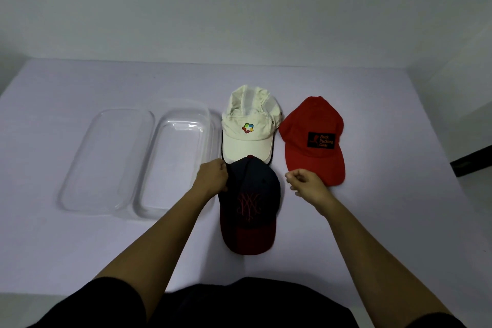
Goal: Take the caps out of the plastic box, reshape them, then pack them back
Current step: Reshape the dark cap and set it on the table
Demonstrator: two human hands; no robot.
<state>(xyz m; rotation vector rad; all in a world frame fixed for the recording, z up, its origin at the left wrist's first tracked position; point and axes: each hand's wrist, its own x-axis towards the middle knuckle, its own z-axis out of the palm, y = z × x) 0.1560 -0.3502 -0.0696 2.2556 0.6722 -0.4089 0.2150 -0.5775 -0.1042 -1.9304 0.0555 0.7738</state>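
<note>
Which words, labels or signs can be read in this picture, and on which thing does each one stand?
"Back Packing Gear": on the black patch at the front of the red cap.
White cap: only a many-coloured logo, no letters.
Dark cap: a red stitched emblem; no letters can be read in it.

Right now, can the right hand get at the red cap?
Probably yes. The right hand holds nothing and is just beside the brim of the red cap, with nothing between them; the dark cap lies on its other side.
</note>
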